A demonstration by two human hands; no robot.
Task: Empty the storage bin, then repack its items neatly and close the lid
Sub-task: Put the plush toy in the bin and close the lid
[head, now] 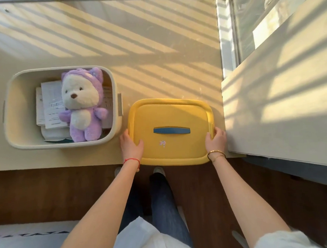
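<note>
A cream storage bin (19, 134) stands open on the left of the table. Inside it a purple and white plush bear (82, 105) lies face up on white papers (52, 104) and folded items. To the bin's right the yellow lid (169, 112) with a blue handle (171, 130) lies flat near the table's front edge. My left hand (131, 146) grips the lid's left edge, thumb on top. At the lid's right edge my right hand (216, 141) holds on the same way.
The beige table (156, 58) stretches far behind the bin and lid, striped with sunlight. A white ledge (280, 109) and a window frame stand close on the right of the lid. Below the table edge are a wooden floor, my legs and a patterned rug (29, 240).
</note>
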